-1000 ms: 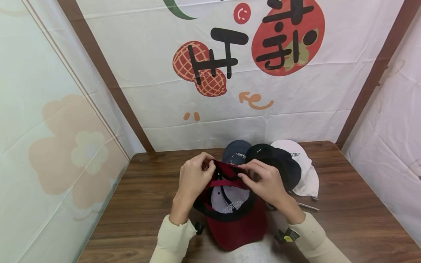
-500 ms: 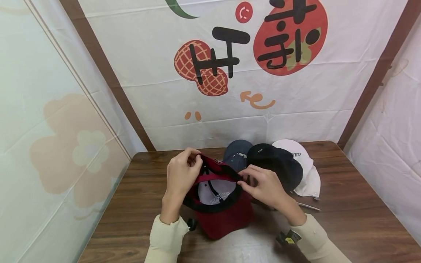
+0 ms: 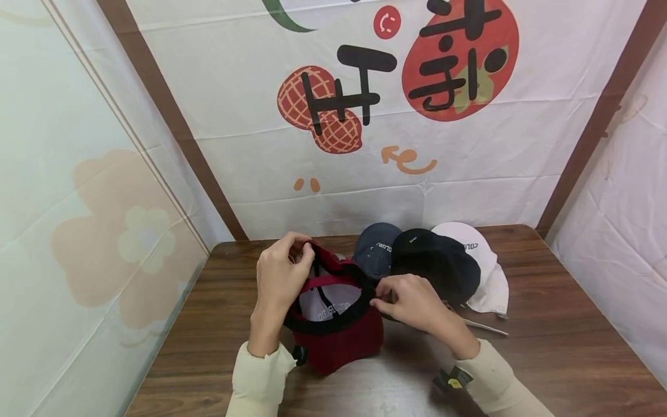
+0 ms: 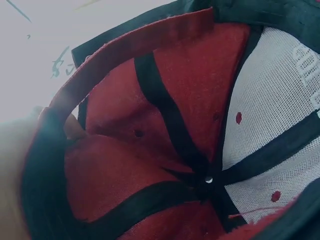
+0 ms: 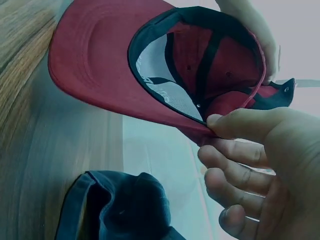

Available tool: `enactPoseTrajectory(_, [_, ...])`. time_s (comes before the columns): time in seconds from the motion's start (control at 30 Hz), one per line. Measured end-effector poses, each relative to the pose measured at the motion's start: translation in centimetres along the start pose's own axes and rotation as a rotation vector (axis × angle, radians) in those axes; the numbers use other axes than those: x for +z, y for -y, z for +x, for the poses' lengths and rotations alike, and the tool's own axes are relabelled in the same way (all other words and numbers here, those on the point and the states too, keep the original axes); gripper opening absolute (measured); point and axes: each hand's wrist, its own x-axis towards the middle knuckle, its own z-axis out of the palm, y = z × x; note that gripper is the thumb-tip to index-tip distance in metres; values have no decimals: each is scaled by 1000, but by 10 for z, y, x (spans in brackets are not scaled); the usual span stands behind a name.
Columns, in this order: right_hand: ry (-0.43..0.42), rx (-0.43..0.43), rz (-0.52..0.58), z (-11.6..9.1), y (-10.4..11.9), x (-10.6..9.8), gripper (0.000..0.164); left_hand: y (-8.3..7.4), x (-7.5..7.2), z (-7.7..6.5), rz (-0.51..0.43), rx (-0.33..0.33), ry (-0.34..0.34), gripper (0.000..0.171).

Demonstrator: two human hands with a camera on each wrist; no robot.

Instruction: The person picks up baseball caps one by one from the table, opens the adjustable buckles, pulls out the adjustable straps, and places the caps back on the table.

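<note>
A dark red baseball cap [image 3: 341,346] is held above the table with its hollow inside facing up and its brim toward me. The left hand [image 3: 281,272] pinches the cap's far left edge, near the back strap [image 4: 135,45]. At the right edge, the right hand [image 3: 414,304] pinches the rim between thumb and index finger; its other fingers curl loosely below, as the right wrist view shows. Inside the cap, black seam tapes and a white mesh panel [image 4: 270,95] are visible.
Behind the hands on the wooden table [image 3: 552,347] sit a navy cap [image 3: 374,252], a black cap [image 3: 438,266] and a white cap [image 3: 492,272], overlapping in a row. A thin pale stick or cord [image 3: 487,328] lies in front of them. A printed cloth [image 3: 333,214] hangs behind.
Both hands have moved the red cap to the left and slightly away from me. The left hand shifted farther left, and the gap between the hands widened. The other caps stayed put.
</note>
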Motion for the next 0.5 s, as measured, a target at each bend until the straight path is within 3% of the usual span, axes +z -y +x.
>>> enactPoseTrajectory(0.3, [-41,38,67,9,8,2,14,-10,-7,3,-30,70,-42,11])
enactPoseTrajectory(0.5, [-105,2,101,17,14,-2,12,-20,-13,7,-49,132,-74,12])
